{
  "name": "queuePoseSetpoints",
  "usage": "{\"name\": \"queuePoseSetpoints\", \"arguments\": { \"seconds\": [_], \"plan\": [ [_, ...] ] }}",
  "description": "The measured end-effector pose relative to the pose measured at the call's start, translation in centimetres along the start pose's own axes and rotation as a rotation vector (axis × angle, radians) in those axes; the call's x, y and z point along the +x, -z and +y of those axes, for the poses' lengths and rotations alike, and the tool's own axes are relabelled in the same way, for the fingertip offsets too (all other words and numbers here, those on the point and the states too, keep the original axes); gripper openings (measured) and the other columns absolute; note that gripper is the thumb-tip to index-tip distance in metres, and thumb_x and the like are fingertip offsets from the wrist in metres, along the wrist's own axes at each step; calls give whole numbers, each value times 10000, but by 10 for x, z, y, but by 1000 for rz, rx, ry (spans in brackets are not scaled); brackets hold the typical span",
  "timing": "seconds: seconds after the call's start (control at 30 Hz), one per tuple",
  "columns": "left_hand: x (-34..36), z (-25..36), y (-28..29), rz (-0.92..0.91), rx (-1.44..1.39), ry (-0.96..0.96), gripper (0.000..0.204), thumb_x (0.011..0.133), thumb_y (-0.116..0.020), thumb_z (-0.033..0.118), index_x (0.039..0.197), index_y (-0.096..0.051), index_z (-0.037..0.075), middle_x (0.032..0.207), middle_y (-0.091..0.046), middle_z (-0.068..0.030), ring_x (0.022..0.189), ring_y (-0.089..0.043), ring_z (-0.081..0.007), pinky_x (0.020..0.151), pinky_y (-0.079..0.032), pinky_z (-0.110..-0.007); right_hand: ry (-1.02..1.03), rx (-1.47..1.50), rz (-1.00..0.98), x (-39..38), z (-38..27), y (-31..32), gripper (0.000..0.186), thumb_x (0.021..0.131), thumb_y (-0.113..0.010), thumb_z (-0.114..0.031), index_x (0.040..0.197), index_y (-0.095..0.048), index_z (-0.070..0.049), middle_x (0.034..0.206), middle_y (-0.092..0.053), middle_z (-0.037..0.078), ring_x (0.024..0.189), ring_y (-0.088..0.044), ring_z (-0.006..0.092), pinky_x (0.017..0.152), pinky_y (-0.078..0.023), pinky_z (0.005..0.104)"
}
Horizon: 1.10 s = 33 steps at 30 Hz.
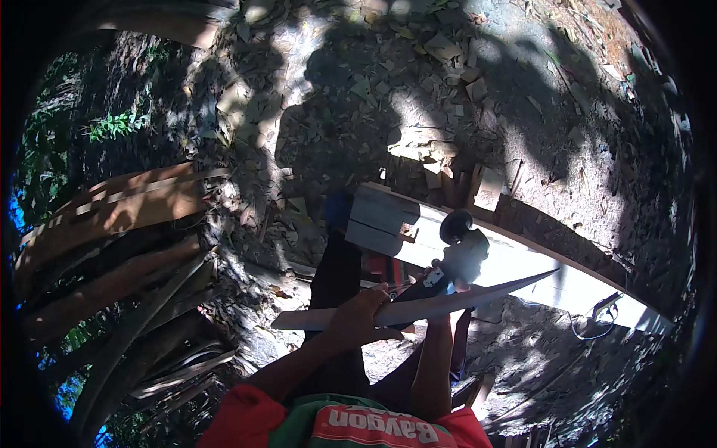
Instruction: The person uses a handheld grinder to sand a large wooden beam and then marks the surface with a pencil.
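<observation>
My left hand (362, 317) grips a long, tapering grey strip (493, 291), its fingers over the upper edge and thumb below. My right hand (461, 286) is mostly hidden behind the strip at its middle; I cannot make out what it holds. Just beyond, a dark tool with a rounded grey body (467, 254) and a black round part (455, 224) lies over a long pale board (385, 220), which runs crosswise in front of me. A small red object (382, 265) shows under the board near my legs.
Bark-covered slabs and dry branches (119, 209) are piled at the left, with green plants (116, 127) behind. Wood scraps (437, 172) lie beyond the board on leaf-littered ground (523, 97). A cable loop (590, 332) hangs at the board's right end. Shadows fall across the ground.
</observation>
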<state>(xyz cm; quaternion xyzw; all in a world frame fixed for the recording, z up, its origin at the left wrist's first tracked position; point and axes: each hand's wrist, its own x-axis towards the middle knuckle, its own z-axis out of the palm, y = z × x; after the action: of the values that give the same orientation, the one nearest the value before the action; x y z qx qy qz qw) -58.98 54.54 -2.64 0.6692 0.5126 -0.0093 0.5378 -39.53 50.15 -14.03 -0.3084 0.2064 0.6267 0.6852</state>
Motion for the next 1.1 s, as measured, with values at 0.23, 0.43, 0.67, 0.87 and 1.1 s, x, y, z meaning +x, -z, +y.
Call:
{"name": "queuePoseSetpoints", "arguments": {
  "seconds": [0.23,0.43,0.67,0.87,1.1],
  "plan": [
    [6,-10,9,-132,-38,-53,867,761,-782,483,1449,-409,110,1140,-660,-183,1047,-649,-361,913,-498,-473,135,-275,295,1,12,-14,631,841,-702,-437,1271,-489,-26,1048,-627,152,829,-667,284,716,-588,420],
    [-2,2,-14,-75,62,-82,797,809,-750,410,1465,-399,123,1064,-664,-179,992,-663,-343,878,-504,-477,152,-300,395,-16,7,-29,540,847,-715,-384,1244,-544,-61,1019,-651,97,863,-670,256,885,-567,471],
    [-7,11,-49,-45,196,8,751,808,-732,295,1460,-410,106,1007,-621,-165,928,-644,-338,841,-513,-465,131,-532,322,-19,-11,11,506,878,-696,-357,1226,-552,-20,977,-655,104,830,-669,221,749,-585,346],
    [-9,24,-65,3,319,-18,682,820,-689,243,1446,-443,133,1019,-583,-133,916,-602,-303,762,-516,-448,313,-877,492,-27,-10,44,403,918,-652,-325,1173,-599,-18,949,-661,86,812,-662,191,728,-575,326],
    [-31,21,-76,10,377,19,700,807,-703,270,1444,-445,138,1057,-584,-157,902,-605,-312,765,-507,-457,164,-661,654,-40,7,-11,514,953,-587,-504,1089,-630,-10,843,-659,82,755,-647,164,683,-549,296]
  ]
}}
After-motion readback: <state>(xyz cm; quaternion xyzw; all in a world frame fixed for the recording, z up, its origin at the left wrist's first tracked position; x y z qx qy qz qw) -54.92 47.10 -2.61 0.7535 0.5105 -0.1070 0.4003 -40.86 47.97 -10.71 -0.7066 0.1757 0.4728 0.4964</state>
